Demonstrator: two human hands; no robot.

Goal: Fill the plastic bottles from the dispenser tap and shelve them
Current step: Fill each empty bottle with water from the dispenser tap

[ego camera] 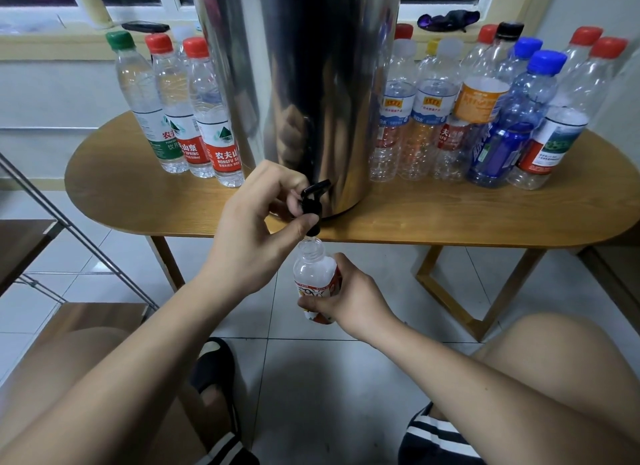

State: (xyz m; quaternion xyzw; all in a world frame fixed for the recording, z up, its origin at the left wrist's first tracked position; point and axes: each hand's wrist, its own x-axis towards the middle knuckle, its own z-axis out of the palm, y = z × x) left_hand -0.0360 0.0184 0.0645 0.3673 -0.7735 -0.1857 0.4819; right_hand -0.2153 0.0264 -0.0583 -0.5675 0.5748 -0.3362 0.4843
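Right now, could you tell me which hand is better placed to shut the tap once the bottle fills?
Left. The left hand has its fingers on the tap, while the right hand holds the bottle under the spout and is best kept there.

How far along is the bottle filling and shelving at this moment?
Done: the left cluster of capped bottles beside the dispenser looks full. In hand: the left grip holds the tap while the right grip holds a small uncapped bottle under it. Left: the right cluster looks empty, and no bottle shows on the rack.
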